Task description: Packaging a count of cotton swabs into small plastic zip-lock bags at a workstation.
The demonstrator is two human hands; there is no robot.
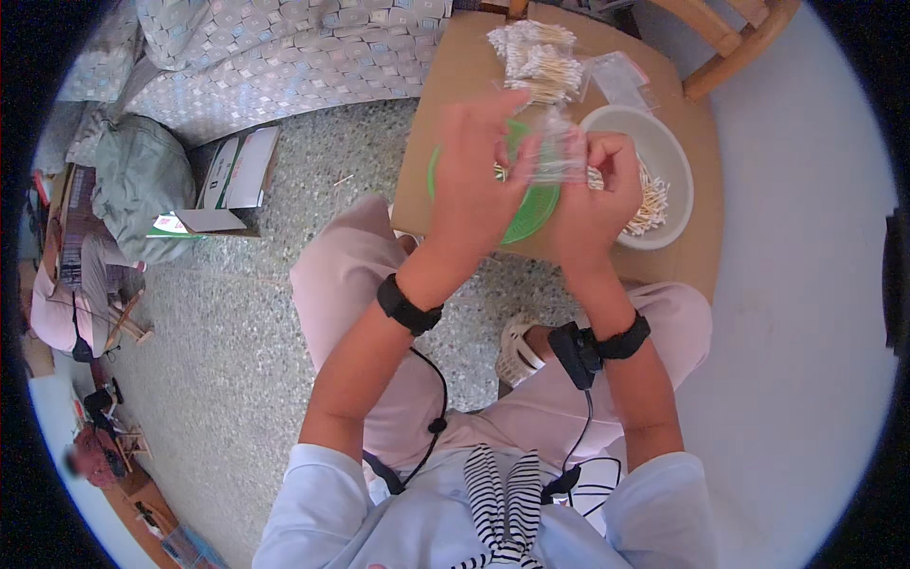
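A small clear plastic bag [559,156] is stretched between my hands above the board. My right hand [611,190] is closed, pinching the bag's right side between thumb and fingers. At the bag's left edge is my left hand [479,180], smeared by motion, so its grip is unclear. Beneath my hands sits a green basket [531,223], partly covered by them. On the right, a white bowl [681,180] holds loose cotton swabs [649,204]. Beyond the hands lie several clear packs of cotton swabs [540,62].
Flat clear bags [621,81] lie beside the packs on the brown board [697,256]. A wooden chair frame [749,43] stands at the far right, by a pale wall [796,284]. An open carton [237,180] and a grey-green bag [142,180] are at left; people sit beyond.
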